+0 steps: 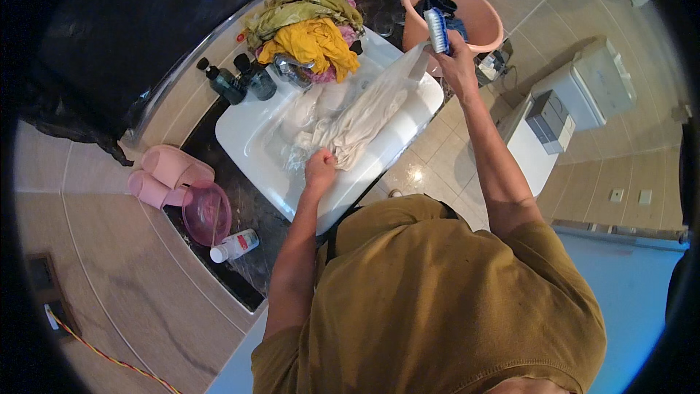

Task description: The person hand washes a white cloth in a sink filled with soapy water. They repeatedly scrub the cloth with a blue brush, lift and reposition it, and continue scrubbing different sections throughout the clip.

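A wet off-white cloth (pixel 369 120) is stretched slantwise across the white washbasin (pixel 240 126), partly lying in the water. At its near end my left hand (pixel 321 172) is closed on the fabric. My right hand (pixel 458 65), raised over the basin's right rim, grips a blue scrub brush (pixel 437 32) with white bristles. The cloth's far end rises to that same hand and seems pinched in its fingers. More pale fabric (pixel 301 112) sits in the water under the faucet (pixel 294 70), which is partly covered by laundry.
Yellow cloth (pixel 311 44) and olive cloth (pixel 298 8) are heaped behind the basin. Two dark pump bottles (pixel 227 85) stand beside them. A pink tub (pixel 484 16) holds dark clothes. Pink slippers (pixel 169 169), a pink bowl (pixel 206 213) and a white bottle (pixel 235 245) occupy the left counter.
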`<state>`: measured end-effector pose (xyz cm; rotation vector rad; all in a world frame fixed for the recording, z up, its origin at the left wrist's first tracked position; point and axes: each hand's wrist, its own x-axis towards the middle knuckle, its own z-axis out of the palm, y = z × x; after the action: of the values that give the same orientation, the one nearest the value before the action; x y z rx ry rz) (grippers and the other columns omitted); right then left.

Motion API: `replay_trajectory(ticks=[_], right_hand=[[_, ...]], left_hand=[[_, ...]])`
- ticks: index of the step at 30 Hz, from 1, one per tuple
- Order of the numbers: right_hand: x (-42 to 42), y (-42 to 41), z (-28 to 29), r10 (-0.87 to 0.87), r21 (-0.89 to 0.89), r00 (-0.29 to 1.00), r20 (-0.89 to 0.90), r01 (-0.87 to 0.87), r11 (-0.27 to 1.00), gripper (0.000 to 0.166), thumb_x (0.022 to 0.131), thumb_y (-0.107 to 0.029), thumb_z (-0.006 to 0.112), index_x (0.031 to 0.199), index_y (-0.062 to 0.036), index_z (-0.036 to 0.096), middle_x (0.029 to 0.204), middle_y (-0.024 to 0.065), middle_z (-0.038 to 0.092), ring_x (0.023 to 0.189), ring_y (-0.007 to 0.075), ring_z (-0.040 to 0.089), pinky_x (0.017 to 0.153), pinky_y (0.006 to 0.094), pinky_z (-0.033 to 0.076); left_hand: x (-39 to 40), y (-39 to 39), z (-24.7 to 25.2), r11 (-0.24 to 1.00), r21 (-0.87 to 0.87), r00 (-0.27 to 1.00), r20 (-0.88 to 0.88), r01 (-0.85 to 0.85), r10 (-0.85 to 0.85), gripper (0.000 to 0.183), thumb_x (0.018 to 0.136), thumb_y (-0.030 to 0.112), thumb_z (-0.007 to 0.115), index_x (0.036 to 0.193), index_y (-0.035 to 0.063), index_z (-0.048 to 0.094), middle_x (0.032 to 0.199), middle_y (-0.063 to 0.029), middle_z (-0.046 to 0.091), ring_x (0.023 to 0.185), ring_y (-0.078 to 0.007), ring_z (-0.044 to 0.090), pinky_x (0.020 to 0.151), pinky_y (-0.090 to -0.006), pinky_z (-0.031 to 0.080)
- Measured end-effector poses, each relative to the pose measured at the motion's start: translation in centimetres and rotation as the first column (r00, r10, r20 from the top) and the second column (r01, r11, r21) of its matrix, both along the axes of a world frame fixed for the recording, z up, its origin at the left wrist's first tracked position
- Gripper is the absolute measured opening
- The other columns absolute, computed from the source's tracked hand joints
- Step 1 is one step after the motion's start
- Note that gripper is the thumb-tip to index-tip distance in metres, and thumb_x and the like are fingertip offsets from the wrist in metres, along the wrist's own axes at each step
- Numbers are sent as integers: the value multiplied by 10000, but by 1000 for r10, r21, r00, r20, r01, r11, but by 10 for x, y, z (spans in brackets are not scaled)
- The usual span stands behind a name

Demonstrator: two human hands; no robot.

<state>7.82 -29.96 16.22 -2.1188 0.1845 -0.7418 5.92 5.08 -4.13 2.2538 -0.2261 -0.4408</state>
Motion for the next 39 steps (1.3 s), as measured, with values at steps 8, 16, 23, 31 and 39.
replay_trajectory(ticks=[8,16,23,31,39], right_hand=[[-15,-21,-14,-109,225,976,-189,151,962,314,778,-48,782,1061,-6,652,869,17,600,795,146,559,749,308,484],[-1,-29,-54,-70,274,977,-203,125,954,286,776,-87,787,1034,-22,684,853,36,643,750,145,569,694,322,491],[-3,-37,-81,-153,184,921,-359,231,955,309,752,-73,790,1034,-12,681,845,88,653,766,178,598,721,346,494],[-19,-88,-169,-168,14,944,-283,179,984,391,685,-71,835,1044,-20,688,1013,148,571,883,295,578,843,395,483],[-46,-69,-156,-197,9,891,-410,220,976,358,783,-124,777,1105,-22,657,803,110,619,748,255,609,699,363,503]], left_hand=[[13,64,43,864,-427,958,-16,-267,288,88,985,108,536,929,46,563,820,-44,605,763,-139,608,722,-304,526],[55,124,137,263,-896,867,-214,-358,451,128,1003,157,543,1035,33,541,1085,-122,633,992,-229,635,892,-385,526],[-11,114,81,216,-771,796,-548,-600,255,122,972,103,536,1047,21,583,1101,-132,653,989,-232,655,875,-408,546],[-68,73,44,566,-402,616,-744,-720,256,335,915,285,643,1055,-13,579,1010,-173,663,850,-251,669,704,-391,557],[-66,70,33,792,-259,616,-767,-554,180,323,863,355,750,833,50,648,759,-50,645,534,-107,540,434,-276,392]])
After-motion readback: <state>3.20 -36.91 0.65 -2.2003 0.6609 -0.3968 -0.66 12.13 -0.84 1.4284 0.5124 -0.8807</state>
